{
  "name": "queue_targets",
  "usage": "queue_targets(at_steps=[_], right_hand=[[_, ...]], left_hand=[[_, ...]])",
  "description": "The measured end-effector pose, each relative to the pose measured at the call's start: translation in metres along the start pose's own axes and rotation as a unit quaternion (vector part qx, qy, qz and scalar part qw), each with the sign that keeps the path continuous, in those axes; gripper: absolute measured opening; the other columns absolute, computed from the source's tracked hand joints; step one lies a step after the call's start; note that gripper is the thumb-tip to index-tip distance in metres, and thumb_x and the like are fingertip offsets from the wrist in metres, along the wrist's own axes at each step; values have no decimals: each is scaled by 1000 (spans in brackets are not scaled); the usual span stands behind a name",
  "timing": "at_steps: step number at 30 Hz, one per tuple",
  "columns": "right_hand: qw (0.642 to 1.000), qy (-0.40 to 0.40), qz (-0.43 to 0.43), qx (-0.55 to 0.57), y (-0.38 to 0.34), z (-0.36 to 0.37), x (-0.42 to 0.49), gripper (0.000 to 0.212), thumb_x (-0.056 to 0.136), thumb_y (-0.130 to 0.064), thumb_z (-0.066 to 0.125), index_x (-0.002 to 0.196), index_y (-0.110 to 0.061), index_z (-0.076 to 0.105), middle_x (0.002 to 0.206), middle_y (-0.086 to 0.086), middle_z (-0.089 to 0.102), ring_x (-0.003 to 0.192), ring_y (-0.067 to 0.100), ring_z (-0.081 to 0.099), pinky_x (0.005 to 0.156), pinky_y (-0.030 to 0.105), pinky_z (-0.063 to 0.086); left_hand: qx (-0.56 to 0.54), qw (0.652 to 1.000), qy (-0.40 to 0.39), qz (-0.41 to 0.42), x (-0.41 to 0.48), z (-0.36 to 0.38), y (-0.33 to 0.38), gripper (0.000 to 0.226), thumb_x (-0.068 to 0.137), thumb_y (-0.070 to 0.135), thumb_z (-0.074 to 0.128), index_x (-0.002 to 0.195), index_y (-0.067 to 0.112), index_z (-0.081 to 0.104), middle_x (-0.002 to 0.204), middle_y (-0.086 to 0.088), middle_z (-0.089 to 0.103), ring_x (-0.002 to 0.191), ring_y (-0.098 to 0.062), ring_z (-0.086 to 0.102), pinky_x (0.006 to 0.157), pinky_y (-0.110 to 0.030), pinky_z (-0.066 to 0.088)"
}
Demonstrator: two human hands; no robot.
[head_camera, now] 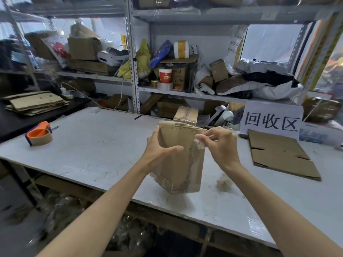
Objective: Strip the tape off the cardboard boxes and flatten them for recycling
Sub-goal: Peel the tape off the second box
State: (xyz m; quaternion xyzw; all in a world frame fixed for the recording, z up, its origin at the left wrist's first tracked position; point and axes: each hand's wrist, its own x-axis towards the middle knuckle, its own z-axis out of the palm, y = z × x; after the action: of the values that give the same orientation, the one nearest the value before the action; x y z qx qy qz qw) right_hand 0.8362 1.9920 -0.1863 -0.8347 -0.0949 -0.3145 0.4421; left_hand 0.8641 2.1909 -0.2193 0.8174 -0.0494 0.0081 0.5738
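Your left hand (159, 145) grips the collapsed box (181, 160) upright over the counter (92, 145); your right hand (220, 143) pinches clear tape (200, 144) at its edge.

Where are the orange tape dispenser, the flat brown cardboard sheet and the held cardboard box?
orange tape dispenser (37, 133): head view, orange hub.
flat brown cardboard sheet (278, 153): head view, its middle.
held cardboard box (176, 169): head view, front face.
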Motion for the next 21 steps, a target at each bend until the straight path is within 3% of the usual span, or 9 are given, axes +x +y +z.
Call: queue_targets(at_steps=[2, 5, 7, 10, 14, 17, 19, 21], right_hand=[[999, -43, -29, 1, 0, 2, -3, 31, 65, -30, 85, 83, -9, 71, 86, 0, 63, 70, 6, 64, 64, 15, 55], [992, -57, -88, -64, 5, 7, -5, 22, 75, -17, 79, 89, -5, 67, 98, 5, 57, 75, 10, 61, 70, 22, 57], [990, -27, -101, -93, 6, 10, -6, 14, 81, -12, 73, 90, -3, 67, 106, 8, 54, 80, 15, 60, 74, 26, 55], [982, -49, -129, -130, 5, 15, -8, 9, 88, -11, 66, 85, -3, 66, 92, 4, 55, 76, 19, 56, 66, 28, 49], [988, -148, -28, -33, 6, 4, 2, 22, 89, -6, 62, 68, -9, 59, 69, -5, 52, 65, 14, 48, 60, 22, 40], [974, -225, 17, 30, 5, -9, 10, 18, 84, -7, 68, 68, -7, 62, 66, 3, 55, 65, 19, 52, 63, 40, 46], [980, -196, 5, 24, 1, -10, 10, 10, 81, -14, 73, 86, -11, 65, 73, 7, 63, 65, 24, 63, 63, 43, 54], [994, -109, -5, 18, 1, -7, 7, 31, 78, -15, 76, 102, -17, 56, 80, 3, 64, 60, 18, 67, 57, 34, 58]], left_hand=[[16, 1000, -6, -20, 1, -1, -1, 135, 49, 67, 76, 157, 37, 0, 152, -5, 24, 137, -28, 36, 111, -51, 41], [36, 998, -26, -35, -2, -3, -7, 139, 50, 65, 76, 154, 43, -13, 151, -5, 20, 138, -29, 32, 112, -49, 37], [30, 999, -21, -27, -4, -3, -9, 140, 48, 67, 78, 154, 44, -10, 149, -5, 24, 137, -28, 33, 112, -49, 38], [-5, 1000, 9, -13, -7, -2, -8, 138, 40, 72, 79, 153, 41, 7, 148, -3, 34, 134, -26, 41, 107, -53, 45], [-18, 1000, 6, -1, -8, -1, -8, 132, 39, 71, 82, 150, 41, 17, 144, -1, 40, 130, -24, 46, 105, -50, 48], [-28, 1000, -10, 2, -7, 1, -4, 132, 42, 67, 83, 153, 38, 18, 144, -2, 41, 130, -25, 47, 105, -51, 47], [-43, 999, -20, -10, -6, 2, -1, 133, 41, 68, 82, 154, 35, 18, 145, -4, 42, 130, -27, 48, 104, -52, 47], [-53, 998, -28, -23, -4, 4, 1, 134, 41, 68, 80, 154, 34, 18, 147, -5, 41, 131, -29, 46, 105, -54, 46]])
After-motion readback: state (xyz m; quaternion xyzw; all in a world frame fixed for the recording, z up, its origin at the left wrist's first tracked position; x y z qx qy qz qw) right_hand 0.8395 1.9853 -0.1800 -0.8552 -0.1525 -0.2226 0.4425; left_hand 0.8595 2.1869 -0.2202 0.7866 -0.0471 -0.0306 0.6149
